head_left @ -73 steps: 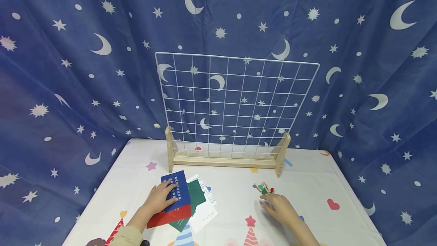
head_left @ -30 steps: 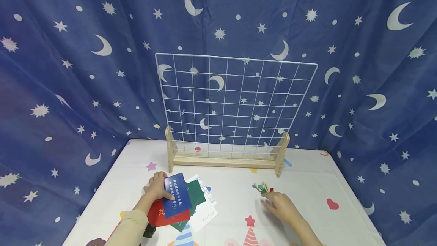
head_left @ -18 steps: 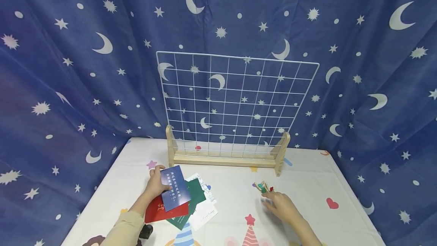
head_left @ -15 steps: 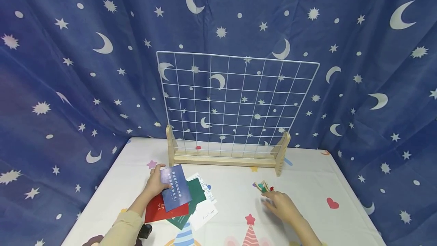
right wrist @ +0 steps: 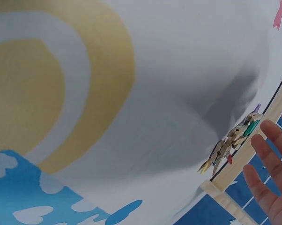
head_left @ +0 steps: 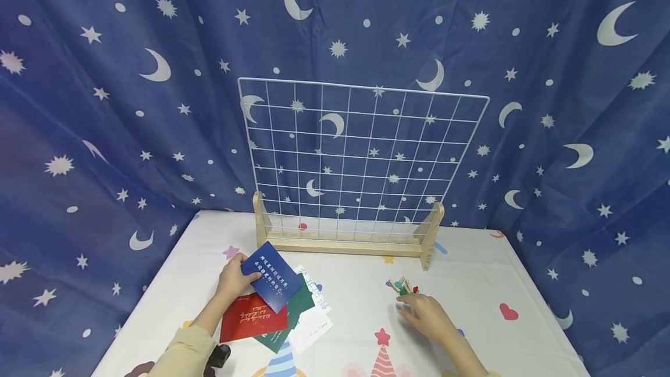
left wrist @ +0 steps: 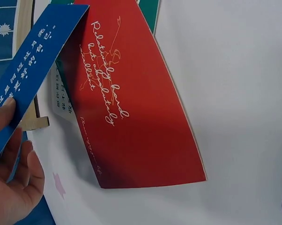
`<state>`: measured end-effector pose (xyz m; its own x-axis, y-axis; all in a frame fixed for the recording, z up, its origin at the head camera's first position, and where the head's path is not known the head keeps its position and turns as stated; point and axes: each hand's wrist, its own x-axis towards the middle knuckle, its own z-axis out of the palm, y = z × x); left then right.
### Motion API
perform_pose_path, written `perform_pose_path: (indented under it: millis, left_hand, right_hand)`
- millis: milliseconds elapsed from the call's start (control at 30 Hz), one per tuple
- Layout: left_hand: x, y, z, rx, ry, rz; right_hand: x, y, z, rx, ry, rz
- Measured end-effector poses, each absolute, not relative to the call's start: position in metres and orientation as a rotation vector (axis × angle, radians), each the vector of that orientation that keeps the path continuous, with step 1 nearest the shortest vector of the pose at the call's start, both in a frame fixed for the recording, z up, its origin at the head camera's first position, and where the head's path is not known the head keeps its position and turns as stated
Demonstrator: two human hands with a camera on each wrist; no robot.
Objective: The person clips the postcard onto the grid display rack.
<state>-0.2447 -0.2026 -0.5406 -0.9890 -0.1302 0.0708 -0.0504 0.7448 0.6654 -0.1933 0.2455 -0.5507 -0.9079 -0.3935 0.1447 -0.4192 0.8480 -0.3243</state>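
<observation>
My left hand [head_left: 233, 278] pinches a dark blue card [head_left: 271, 277] with white writing, thumb on top and fingers beneath. In the left wrist view the blue card [left wrist: 35, 56] is tilted up, clear of a red card [left wrist: 131, 103] with white script. Below it on the table lie the red card [head_left: 253, 317], a green card [head_left: 299, 305], a white card [head_left: 314, 331] and a patterned white card [head_left: 317, 295], overlapping. My right hand [head_left: 430, 317] hovers beside a small pile of wooden clothespins [head_left: 402, 286] with coloured decorations. Its fingers [right wrist: 272, 161] are loosely spread, holding nothing.
A white wire grid [head_left: 361, 156] stands in a wooden base [head_left: 342, 247] at the back of the table. Behind it hangs a blue curtain [head_left: 366, 51] with moons and stars. The table wears a white printed cloth [head_left: 361, 301].
My left hand went from resting flat on the blue card to gripping it, then lifted and turned it, baring more of the red card. The right hand stayed almost still by the clothespins.
</observation>
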Motion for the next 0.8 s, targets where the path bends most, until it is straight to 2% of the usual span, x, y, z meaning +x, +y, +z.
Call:
perform_pose_path:
  millis: [300, 600, 800]
  left_hand:
    - [-0.234, -0.21, -0.541, 0.074, -2.75, -1.296]
    - [-0.227, -0.207, -0.541, 0.139, -2.646, -1.675]
    - [-0.218, -0.199, -0.541, 0.205, -2.599, -1.802]
  right_hand:
    - [-0.196, 0.244, -0.549, 0.644, -2.946, 0.542]
    - [-0.205, 0.251, -0.55, 0.422, -3.014, 0.57]
    - [-0.206, 0.252, -0.556, 0.432, -2.968, 0.594]
